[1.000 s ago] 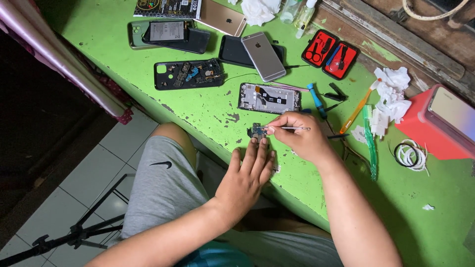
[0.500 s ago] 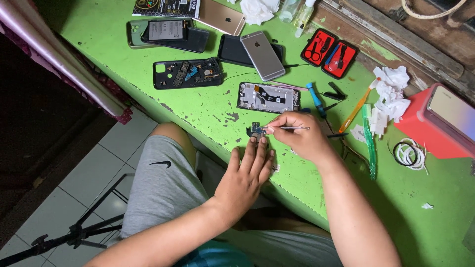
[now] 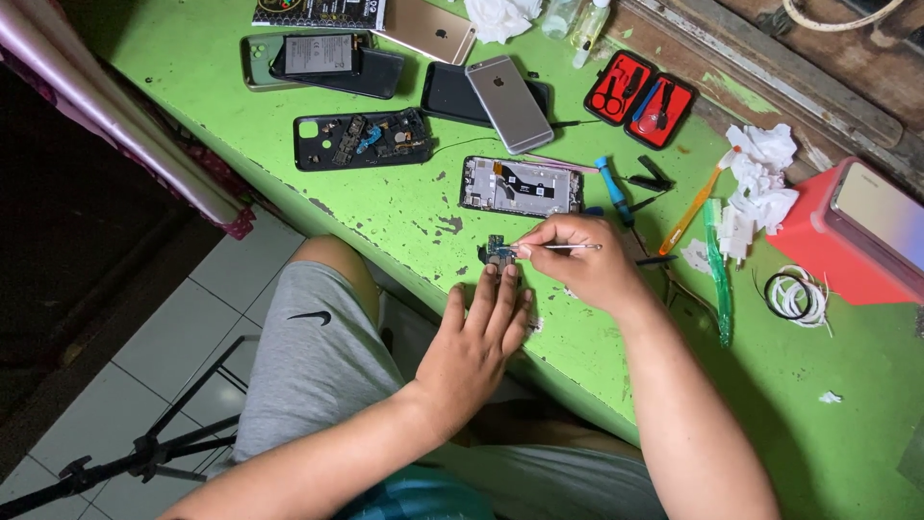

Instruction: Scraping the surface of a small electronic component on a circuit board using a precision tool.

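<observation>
Two hands, right hand [image 3: 577, 262] pinching thin metal tweezers [image 3: 563, 247], small circuit board [image 3: 499, 252]

The person wears grey shorts [image 3: 318, 356] with a small dark curved mark on the near leg, and a teal-blue top [image 3: 414, 496] showing at the bottom edge. Both forearms are bare, without sleeves. The left hand [image 3: 476, 337] and right hand [image 3: 582, 260] carry no rings, watch or gloves.

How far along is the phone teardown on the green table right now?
Done: the opened phone lies with its back off and insides bare, and a second stripped phone lies beside it. In hand: the right hand works tweezers at a small circuit board steadied by the left hand. Left: nothing looks reassembled yet.
</observation>
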